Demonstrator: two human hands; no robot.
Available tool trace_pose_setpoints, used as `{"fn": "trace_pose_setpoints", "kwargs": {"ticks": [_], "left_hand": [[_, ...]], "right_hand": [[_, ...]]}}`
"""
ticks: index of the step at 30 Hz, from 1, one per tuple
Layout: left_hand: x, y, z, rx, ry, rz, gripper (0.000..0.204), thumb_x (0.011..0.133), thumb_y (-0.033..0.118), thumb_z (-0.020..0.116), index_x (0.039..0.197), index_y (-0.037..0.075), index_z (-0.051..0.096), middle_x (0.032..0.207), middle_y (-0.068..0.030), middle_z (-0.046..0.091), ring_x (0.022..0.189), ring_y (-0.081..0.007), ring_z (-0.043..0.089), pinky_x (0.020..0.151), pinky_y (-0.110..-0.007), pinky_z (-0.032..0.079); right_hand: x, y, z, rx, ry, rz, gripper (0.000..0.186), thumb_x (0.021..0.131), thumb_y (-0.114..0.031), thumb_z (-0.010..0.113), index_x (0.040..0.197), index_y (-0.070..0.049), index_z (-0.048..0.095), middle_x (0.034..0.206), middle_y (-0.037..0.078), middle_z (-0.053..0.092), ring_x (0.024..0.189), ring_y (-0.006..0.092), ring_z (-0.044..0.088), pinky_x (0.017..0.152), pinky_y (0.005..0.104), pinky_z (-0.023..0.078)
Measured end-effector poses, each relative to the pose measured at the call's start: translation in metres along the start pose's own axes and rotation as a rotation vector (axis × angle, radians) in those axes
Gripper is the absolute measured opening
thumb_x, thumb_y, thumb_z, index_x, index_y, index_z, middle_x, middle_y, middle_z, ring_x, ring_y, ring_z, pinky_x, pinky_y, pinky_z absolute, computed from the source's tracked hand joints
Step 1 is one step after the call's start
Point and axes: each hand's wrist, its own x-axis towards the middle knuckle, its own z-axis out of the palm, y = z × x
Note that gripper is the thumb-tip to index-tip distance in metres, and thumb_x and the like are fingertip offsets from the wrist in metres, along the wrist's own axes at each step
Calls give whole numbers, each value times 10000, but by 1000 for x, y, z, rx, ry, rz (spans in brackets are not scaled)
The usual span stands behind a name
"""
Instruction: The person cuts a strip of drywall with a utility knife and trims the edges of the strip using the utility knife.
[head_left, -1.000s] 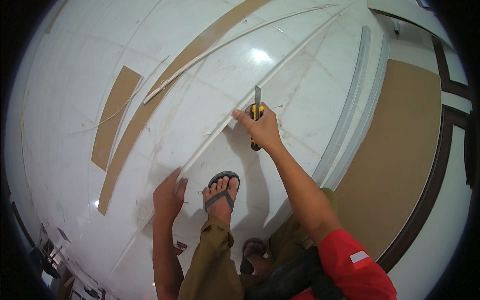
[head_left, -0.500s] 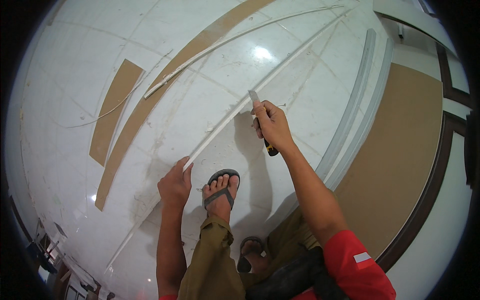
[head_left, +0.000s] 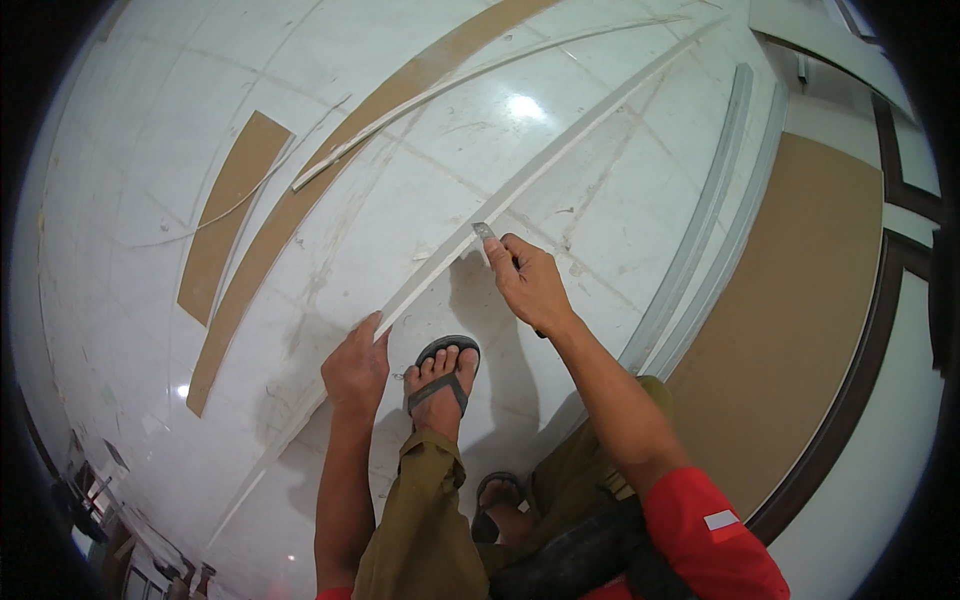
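While the long white strip (head_left: 440,265) lay slantwise across the pale tiled floor (head_left: 150,150), its near part was pinned down by the left hand (head_left: 356,368), whose fingers were pressed onto the strip's edge rather than wrapped round it. A utility knife (head_left: 486,231) was gripped in the closed right hand (head_left: 530,285), its grey blade tip set against the strip just above the knuckles; the handle was mostly hidden in the fist, so its colour could hardly be made out. A sandalled foot (head_left: 440,380) was planted just beside the left hand, close under the strip.

For a clean cut, the blade would probably best be drawn in one steady pass along the edge, with the strip held flat near the cut and the holding fingers kept well clear of the blade's path.

Farther out, a second thin white strip (head_left: 470,85) curved across the floor, brown board offcuts (head_left: 235,215) lay to the left, and grey moulding lengths (head_left: 700,220) ran beside a large brown panel (head_left: 790,330) at the right.
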Motion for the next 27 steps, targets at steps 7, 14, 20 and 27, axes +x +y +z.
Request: {"fn": "trace_pose_setpoints", "kwargs": {"ticks": [7,14,20,27], "left_hand": [[-2,1,3,21,17,18,295,974,222,742,1262,167,705,1088,-85,790,924,-303,770,744,-412,614],[-1,2,2,31,10,23,304,952,182,761,1248,146,701,1098,-85,793,932,-293,774,750,-404,620],[0,3,0,29,2,20,294,946,177,766,1231,131,707,1100,-88,791,940,-291,774,760,-400,621],[1,4,2,38,-18,-1,303,941,183,770,1234,139,705,1097,-80,789,954,-288,768,769,-399,619]], "right_hand": [[-8,-8,2,-42,-52,23,529,1109,-435,540,836,14,598,638,189,569,577,281,521,599,445,447],[-11,1,9,-2,0,-6,513,1117,-410,556,815,3,586,624,36,491,613,125,449,559,344,393],[-17,-4,16,2,23,-23,495,1101,-406,549,865,27,592,674,256,565,597,387,545,620,473,468],[-18,-15,18,18,5,74,489,1100,-412,554,867,11,625,693,252,614,626,408,581,634,484,478]]}}
